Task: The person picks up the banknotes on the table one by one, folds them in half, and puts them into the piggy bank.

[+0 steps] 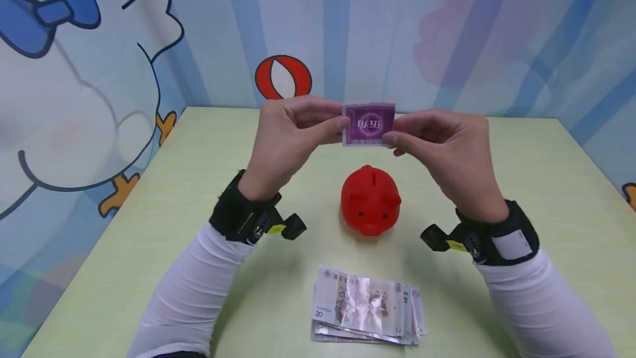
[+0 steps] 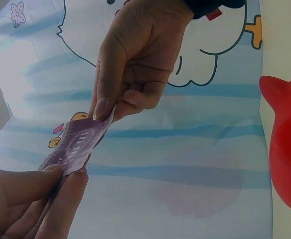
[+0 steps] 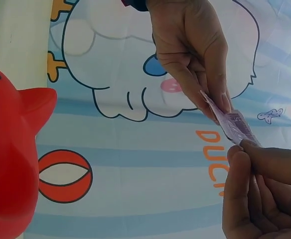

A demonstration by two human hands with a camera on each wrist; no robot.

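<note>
A small purple banknote point(image 1: 369, 124), its printed characters upside down in the head view, is held up level between both hands. The left hand point(image 1: 293, 140) pinches its left edge between thumb and fingers. At the lower right corner, the right hand point(image 1: 449, 151) pinches it the same way. Below the note, a red piggy bank point(image 1: 370, 200) stands on the table with its slot on top and its snout toward me. The wrist views show the note point(image 2: 78, 144) tilted, with thumbs on one face and fingers behind.
A loose stack of banknotes point(image 1: 365, 305), a 20 on top, lies on the pale yellow table point(image 1: 149, 247) in front of the piggy bank. Behind the table stands a blue striped cartoon backdrop point(image 1: 372, 32). Each wrist wears a black strap with a small camera point(image 1: 293, 226).
</note>
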